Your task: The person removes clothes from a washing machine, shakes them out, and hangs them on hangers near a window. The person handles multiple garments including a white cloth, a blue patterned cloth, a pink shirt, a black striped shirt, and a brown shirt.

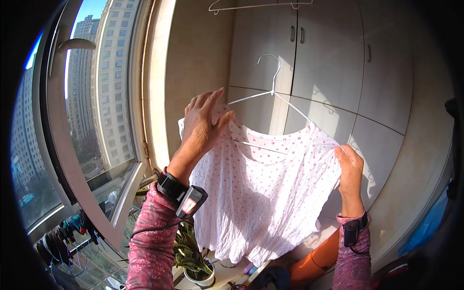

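Note:
A white short-sleeved top point(253, 195) with small red dots hangs on a white wire hanger point(272, 92), its hook pointing up and standing free. My right hand point(349, 163) pinches the sleeve on the right between thumb and fingers. At the other shoulder, my left hand point(208, 121) lies against the fabric near the hanger's end, fingers spread and back of the hand towards me. Whether its fingertips grip any cloth is hidden. Inside the neckline, the hanger's lower bar point(259, 145) shows. Both wrists carry black strapped devices over pink patterned sleeves.
Another wire hanger point(261, 6) hangs overhead. Pale cupboards point(326, 65) stand behind the top. An open window frame point(58, 127) is on the left, with a laundry rack point(76, 250) outside. Below are a potted plant point(199, 270) and an orange cylindrical object point(315, 262).

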Action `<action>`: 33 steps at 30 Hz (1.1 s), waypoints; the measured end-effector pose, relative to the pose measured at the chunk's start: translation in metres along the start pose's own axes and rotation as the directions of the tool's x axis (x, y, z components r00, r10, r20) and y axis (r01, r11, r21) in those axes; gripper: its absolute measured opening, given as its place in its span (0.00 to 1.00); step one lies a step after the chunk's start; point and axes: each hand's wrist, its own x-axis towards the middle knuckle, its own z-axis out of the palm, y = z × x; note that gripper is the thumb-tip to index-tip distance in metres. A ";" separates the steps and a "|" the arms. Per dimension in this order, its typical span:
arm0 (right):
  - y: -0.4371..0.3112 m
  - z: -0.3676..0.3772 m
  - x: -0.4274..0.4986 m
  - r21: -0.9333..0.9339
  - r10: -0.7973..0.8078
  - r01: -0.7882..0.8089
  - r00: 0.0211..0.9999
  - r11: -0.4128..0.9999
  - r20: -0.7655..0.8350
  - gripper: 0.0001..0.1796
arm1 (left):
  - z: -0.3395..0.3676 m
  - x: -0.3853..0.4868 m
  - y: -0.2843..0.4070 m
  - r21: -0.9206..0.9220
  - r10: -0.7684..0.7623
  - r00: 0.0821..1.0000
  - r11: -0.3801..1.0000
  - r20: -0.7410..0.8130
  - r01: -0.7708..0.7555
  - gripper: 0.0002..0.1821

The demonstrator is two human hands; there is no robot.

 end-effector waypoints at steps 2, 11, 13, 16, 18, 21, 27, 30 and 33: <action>-0.010 -0.011 0.036 0.100 -0.010 0.020 0.995 0.995 -0.098 0.12 | -0.003 0.009 0.011 -0.017 0.140 0.962 0.989 -0.233 -0.148 0.26; -0.083 -0.063 0.174 -0.164 -0.071 0.047 0.987 0.985 -0.143 0.16 | -0.030 -0.110 -0.005 -0.317 -0.177 0.980 0.938 -0.094 0.139 0.05; -0.086 -0.057 0.224 -0.217 -0.099 0.065 0.984 0.974 -0.150 0.16 | -0.018 -0.128 -0.016 -0.373 -0.315 0.949 0.879 0.014 0.297 0.05; -0.084 -0.045 0.280 -0.271 -0.142 0.093 0.975 0.958 -0.170 0.15 | -0.005 -0.158 -0.034 -0.445 -0.450 0.880 0.764 0.153 0.467 0.07; -0.080 -0.029 0.309 -0.351 -0.161 0.080 0.965 0.933 -0.208 0.14 | 0.001 -0.187 -0.044 -0.404 -0.590 0.755 0.639 0.287 0.654 0.09; -0.071 -0.013 0.340 -0.327 -0.239 0.194 0.966 0.925 -0.100 0.16 | 0.013 -0.253 -0.039 -0.420 -0.634 0.701 0.567 0.326 0.708 0.10; -0.033 -0.007 0.390 -0.234 -0.261 0.211 0.943 0.949 -0.207 0.21 | 0.021 -0.404 -0.005 -0.184 -0.770 0.310 0.250 0.558 0.951 0.10; -0.015 0.002 0.422 -0.344 -0.370 0.293 0.911 0.892 -0.184 0.18 | 0.017 -0.483 -0.001 -0.142 -0.820 0.248 0.204 0.516 0.969 0.12; -0.005 0.009 0.442 -0.540 -0.380 0.195 0.889 0.819 -0.256 0.22 | 0.010 -0.564 -0.001 -0.404 -0.899 0.234 0.071 0.370 0.912 0.11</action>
